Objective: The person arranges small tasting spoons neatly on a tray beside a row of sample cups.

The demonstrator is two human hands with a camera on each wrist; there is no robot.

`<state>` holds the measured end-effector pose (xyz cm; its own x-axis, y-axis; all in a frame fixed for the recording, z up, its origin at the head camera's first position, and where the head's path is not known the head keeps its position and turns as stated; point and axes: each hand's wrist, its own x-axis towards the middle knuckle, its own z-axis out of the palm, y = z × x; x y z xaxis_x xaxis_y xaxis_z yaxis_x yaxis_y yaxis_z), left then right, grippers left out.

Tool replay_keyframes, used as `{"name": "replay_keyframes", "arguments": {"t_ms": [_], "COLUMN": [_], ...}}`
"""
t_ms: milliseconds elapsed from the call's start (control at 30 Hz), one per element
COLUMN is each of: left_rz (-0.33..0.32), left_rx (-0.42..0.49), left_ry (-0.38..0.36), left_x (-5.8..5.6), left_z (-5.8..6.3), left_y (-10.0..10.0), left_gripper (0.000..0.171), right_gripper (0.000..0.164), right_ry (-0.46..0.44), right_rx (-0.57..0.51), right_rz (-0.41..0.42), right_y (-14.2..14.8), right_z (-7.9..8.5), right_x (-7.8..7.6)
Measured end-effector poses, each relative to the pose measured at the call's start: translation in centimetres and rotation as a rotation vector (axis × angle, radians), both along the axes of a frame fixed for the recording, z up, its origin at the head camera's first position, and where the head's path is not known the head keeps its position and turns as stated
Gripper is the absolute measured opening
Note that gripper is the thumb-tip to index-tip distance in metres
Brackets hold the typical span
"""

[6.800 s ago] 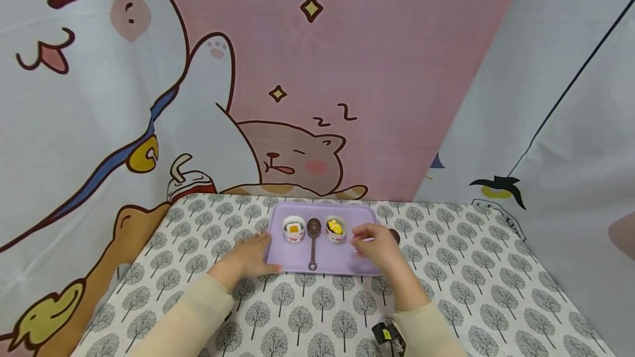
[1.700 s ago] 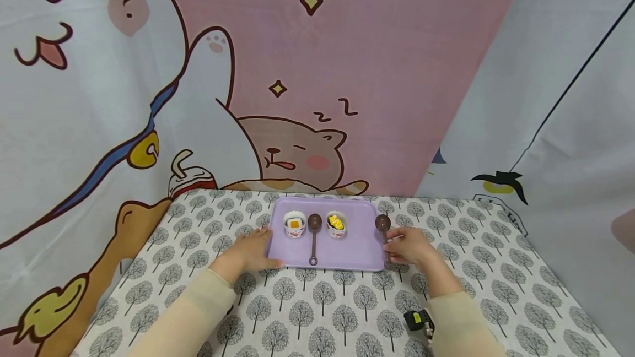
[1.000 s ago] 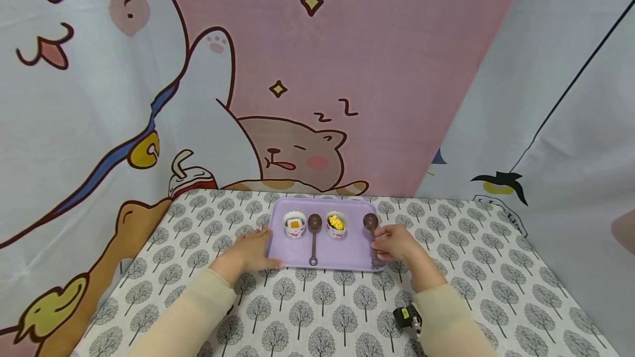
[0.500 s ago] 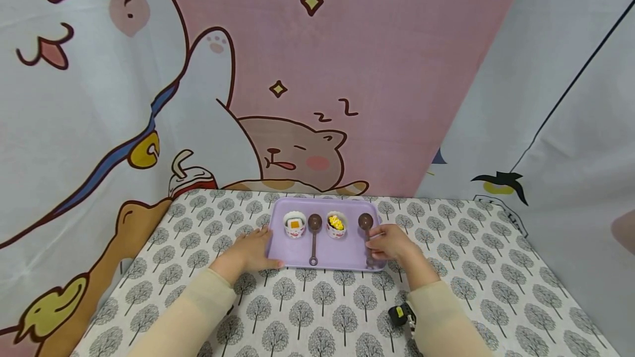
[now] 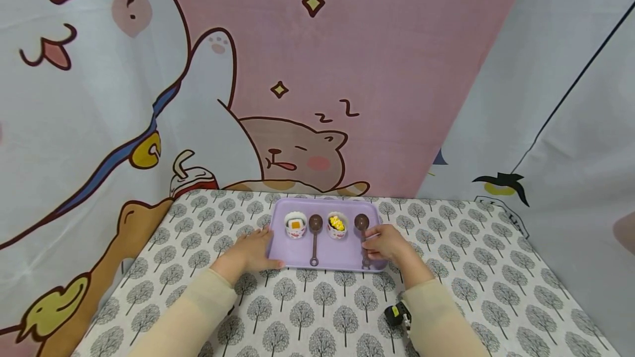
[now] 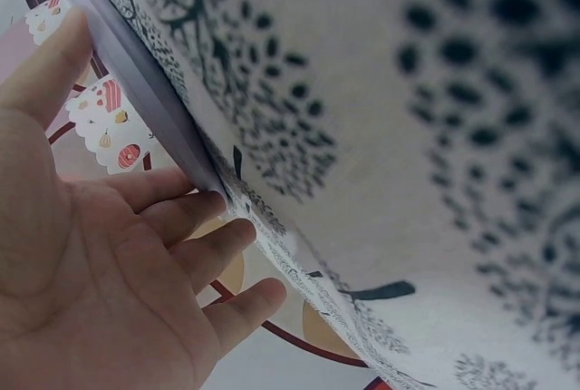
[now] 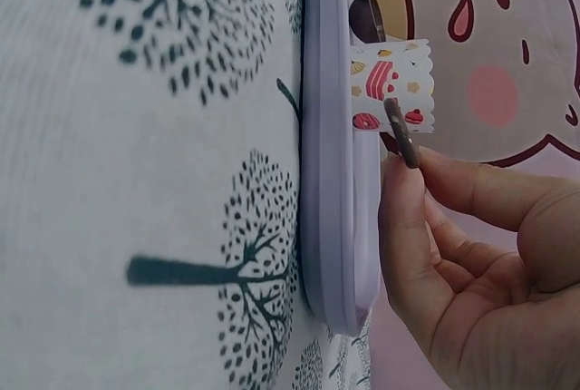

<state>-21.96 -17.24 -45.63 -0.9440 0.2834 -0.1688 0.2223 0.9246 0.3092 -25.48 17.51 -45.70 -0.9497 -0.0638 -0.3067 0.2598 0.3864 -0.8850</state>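
Observation:
My right hand (image 5: 389, 244) pinches the handle of a brown round-bowled spoon (image 5: 361, 221) over the right part of a lilac tray (image 5: 337, 259). In the right wrist view, thumb and fingertip meet on the handle end (image 7: 401, 131), close over the tray's rim (image 7: 328, 181). My left hand (image 5: 252, 252) lies at the tray's left front corner, and its extended fingers touch the edge in the left wrist view. On the tray, left to right, stand a paper cup (image 5: 296, 233) with a white and orange piece, a second brown spoon (image 5: 315, 223), and a paper cup (image 5: 337, 234) with yellow and dark contents.
A tree-print cloth (image 5: 322, 313) covers the table. Behind it hangs a cartoon-printed curtain (image 5: 387, 98) that also closes off the sides. A small black device (image 5: 395, 314) shows beside my right sleeve (image 5: 436, 313).
My right hand, bare of any spoon at first, has taken the brown spoon at the tray's right side and moved it left over the tray, beside the yellow-filled cup. My left hand stays at the corner.

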Motion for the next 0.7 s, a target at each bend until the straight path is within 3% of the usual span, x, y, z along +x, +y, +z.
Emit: {"name": "replay_keyframes", "arguments": {"t_ms": [700], "left_rz": [0.003], "left_rx": [0.015], "left_ry": [0.000], "left_x": [0.0], "left_z": [-0.2], "left_y": [-0.1], "left_gripper": [0.103], "right_gripper": [0.032], "right_ry": [-0.003], "right_rx": [0.003], "right_rz": [0.006], "right_y": [-1.2], "right_z": [-0.4], "right_x": [-0.3]}}
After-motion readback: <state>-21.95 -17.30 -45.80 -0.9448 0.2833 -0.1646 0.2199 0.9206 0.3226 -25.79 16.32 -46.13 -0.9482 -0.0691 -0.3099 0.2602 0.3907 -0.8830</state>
